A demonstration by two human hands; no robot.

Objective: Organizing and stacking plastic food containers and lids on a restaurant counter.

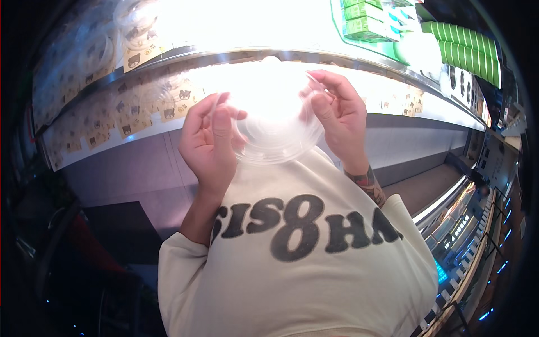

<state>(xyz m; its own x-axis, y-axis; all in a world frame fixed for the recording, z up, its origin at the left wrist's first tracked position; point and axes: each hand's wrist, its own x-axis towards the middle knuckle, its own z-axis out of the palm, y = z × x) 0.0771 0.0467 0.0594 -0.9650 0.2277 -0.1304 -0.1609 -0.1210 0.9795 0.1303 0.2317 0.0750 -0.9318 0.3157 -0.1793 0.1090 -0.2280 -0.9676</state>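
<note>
A round clear plastic lid or shallow bowl is held up before my chest; which of the two it is, I cannot tell in the glare. My left hand grips its rim at the left of the picture, thumb towards me and fingers behind. On the opposite side, my right hand pinches the rim between thumb and fingers. Strong white light washes out the upper part of the round piece and the surface beyond it.
Clear round containers and brown paper pieces with bear prints lie at the upper left. Green-and-white cartons stand at the upper right, near stacked green ribbed items. A metal counter edge crosses beyond my hands.
</note>
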